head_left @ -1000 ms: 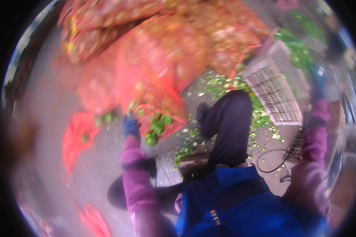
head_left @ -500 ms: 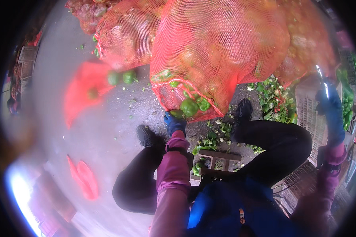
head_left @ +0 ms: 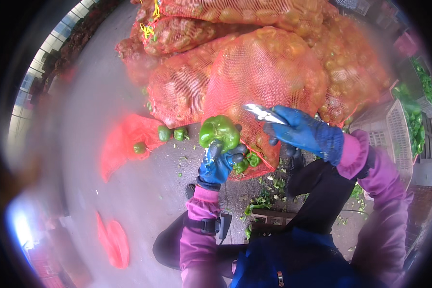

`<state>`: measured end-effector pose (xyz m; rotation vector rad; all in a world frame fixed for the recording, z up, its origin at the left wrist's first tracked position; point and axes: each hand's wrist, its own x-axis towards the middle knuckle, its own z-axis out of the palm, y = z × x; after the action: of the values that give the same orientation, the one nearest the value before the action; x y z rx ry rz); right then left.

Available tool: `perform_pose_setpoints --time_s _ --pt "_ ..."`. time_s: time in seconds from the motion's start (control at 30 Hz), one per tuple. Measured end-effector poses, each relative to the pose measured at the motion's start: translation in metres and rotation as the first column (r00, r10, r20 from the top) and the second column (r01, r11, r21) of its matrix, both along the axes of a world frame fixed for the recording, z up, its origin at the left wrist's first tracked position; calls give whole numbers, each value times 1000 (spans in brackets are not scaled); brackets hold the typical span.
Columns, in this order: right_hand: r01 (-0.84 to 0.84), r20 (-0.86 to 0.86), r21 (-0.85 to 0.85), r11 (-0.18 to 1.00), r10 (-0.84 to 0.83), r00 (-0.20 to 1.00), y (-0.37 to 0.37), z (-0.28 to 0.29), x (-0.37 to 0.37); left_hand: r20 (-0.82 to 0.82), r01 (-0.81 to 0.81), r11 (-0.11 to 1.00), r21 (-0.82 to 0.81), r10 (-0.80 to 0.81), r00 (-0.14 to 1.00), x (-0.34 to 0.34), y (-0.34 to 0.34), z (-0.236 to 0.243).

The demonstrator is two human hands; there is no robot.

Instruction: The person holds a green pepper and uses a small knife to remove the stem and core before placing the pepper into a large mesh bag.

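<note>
My left hand, in a blue glove with dark fingertips, grips a large green bell pepper from below, its fingers wrapped around the underside. To its right my right hand, gloved the same way, is closed on a knife. The shiny blade points left toward the pepper but stays apart from it; the handle is hidden in the glove. Behind both hands a red mesh sack lies with its mouth toward me. Smaller green peppers show at that mouth, just beyond my left hand.
More full mesh sacks are piled at the back. Left of me lies red netting with a few green peppers beside and on it. A pale crate stands at right, near greens. Trimmings litter the floor by my legs.
My left hand has lifted a bell pepper from the sack's mouth. My right hand has come inward from the far right with the knife. The view has shifted, showing more sacks.
</note>
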<state>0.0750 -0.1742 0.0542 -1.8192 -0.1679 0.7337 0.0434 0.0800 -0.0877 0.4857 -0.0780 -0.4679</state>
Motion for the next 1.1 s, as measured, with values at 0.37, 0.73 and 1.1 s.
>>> perform_pose_setpoints --time_s 0.37,0.73,1.1 --pt "-41 -48 168 985 50 998 12 30 -64 10 86 984 157 -89 996 -69 -38 127" --pt "61 778 -365 929 269 568 -4 58 -107 -29 8 993 -120 -12 999 -79 -42 107" --pt "-17 719 -579 815 520 462 2 67 -113 27 -154 986 60 153 988 -78 -41 98"
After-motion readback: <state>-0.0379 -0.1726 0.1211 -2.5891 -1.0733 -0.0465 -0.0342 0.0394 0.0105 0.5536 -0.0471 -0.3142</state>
